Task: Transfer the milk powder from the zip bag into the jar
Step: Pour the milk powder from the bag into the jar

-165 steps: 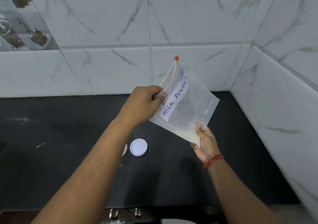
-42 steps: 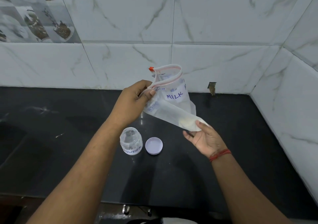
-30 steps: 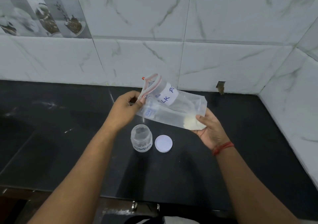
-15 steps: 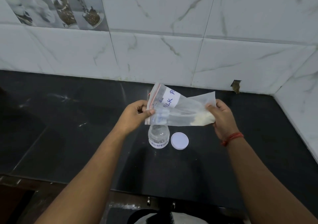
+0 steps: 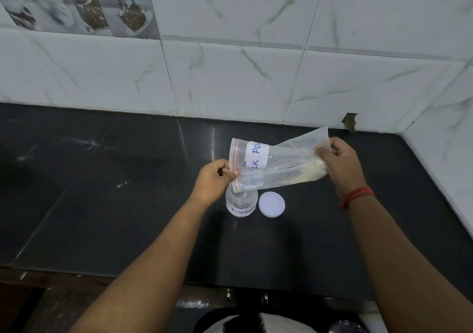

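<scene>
With your left hand [image 5: 213, 179] pinching the zip bag [image 5: 276, 165] mouth over the jar [image 5: 240, 202] at centre frame and your right hand [image 5: 337, 162] gripping its powdered end, a sagging mouth could spill powder onto the counter [image 5: 102, 191].

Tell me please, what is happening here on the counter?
A person is tipping a zip bag of milk powder toward an open jar on the black counter. The left hand pinches the bag's mouth just over the jar, and the right hand lifts the bottom end, where the powder mostly sits. The white lid lies beside the jar.
</scene>
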